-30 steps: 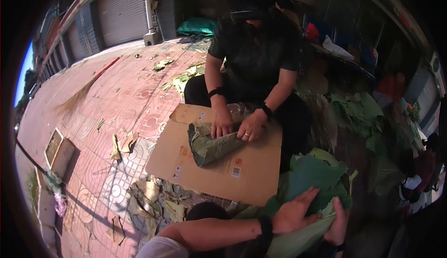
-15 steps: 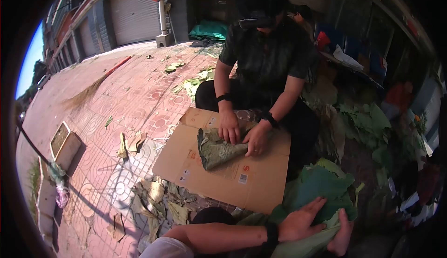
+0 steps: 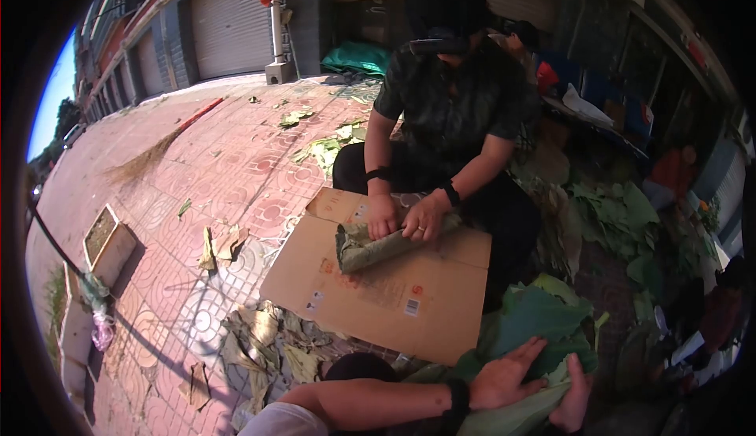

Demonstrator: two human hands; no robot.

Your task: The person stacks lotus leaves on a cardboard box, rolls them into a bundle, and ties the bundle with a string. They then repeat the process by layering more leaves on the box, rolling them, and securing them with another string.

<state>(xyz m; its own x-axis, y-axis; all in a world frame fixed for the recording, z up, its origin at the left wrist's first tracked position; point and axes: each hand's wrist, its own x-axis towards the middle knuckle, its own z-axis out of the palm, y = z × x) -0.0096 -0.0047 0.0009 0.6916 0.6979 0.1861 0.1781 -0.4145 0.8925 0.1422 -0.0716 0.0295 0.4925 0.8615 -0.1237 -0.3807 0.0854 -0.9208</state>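
At the lower right, my left hand point(image 3: 504, 379) rests on large green leaves point(image 3: 543, 318), its fingers stretched toward the upper right and its thumb side over a folded leaf. My right hand point(image 3: 572, 398) holds the folded leaf from the other side, fingers raised and partly behind it. The pale green fold lies between my two hands. Opposite me, a seated person in dark clothes presses both hands on a dull green leaf roll point(image 3: 378, 253), which lies on a flat cardboard sheet point(image 3: 378, 306).
Dry leaf scraps point(image 3: 260, 333) lie on the paving left of the cardboard. More green leaves point(image 3: 618, 219) are piled at the right. A straw broom point(image 3: 150, 156), planter boxes point(image 3: 106, 247) and a post point(image 3: 276, 34) stand or lie farther left and back.
The other person's leaf has gone from a wide folded piece to a narrower roll, and their hands have shifted along it. My hands have barely moved on the green leaves.
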